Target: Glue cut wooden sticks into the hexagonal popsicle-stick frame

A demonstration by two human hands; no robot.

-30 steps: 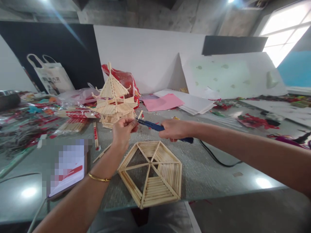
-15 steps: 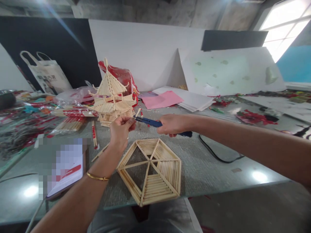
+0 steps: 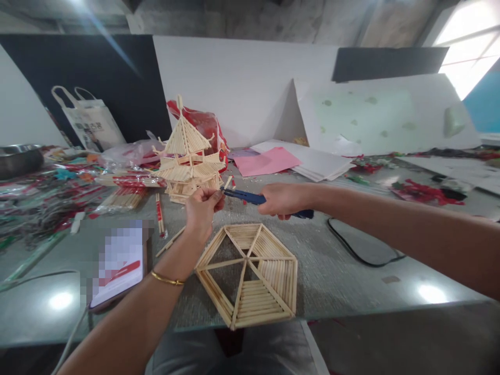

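Observation:
My left hand [image 3: 202, 211] is closed in a pinch on a thin wooden stick, whose pale end [image 3: 227, 182] shows past the fingertips. In my right hand [image 3: 283, 200] is a long blue hand tool [image 3: 246, 196], its narrow dark tip meeting the stick beside my left fingertips. Whether it is a cutter or pliers I cannot tell. Below both hands lies a many-sided wooden stick frame [image 3: 246, 276] with spokes; some wedges are filled with sticks, others are open or partly filled. Behind my left hand stands a tiered stick pagoda [image 3: 189, 156].
A phone [image 3: 119, 265] with a cable lies at the left. Loose sticks [image 3: 171, 241] and bagged stick bundles [image 3: 121, 198] lie near the pagoda. Pink paper [image 3: 267, 160] and white sheets are farther back. A black cord [image 3: 359, 255] curves at the right, near the table's front edge.
The whole view has shifted slightly, so things appear farther right. Both hands keep their hold, with the tool's tip still at the stick.

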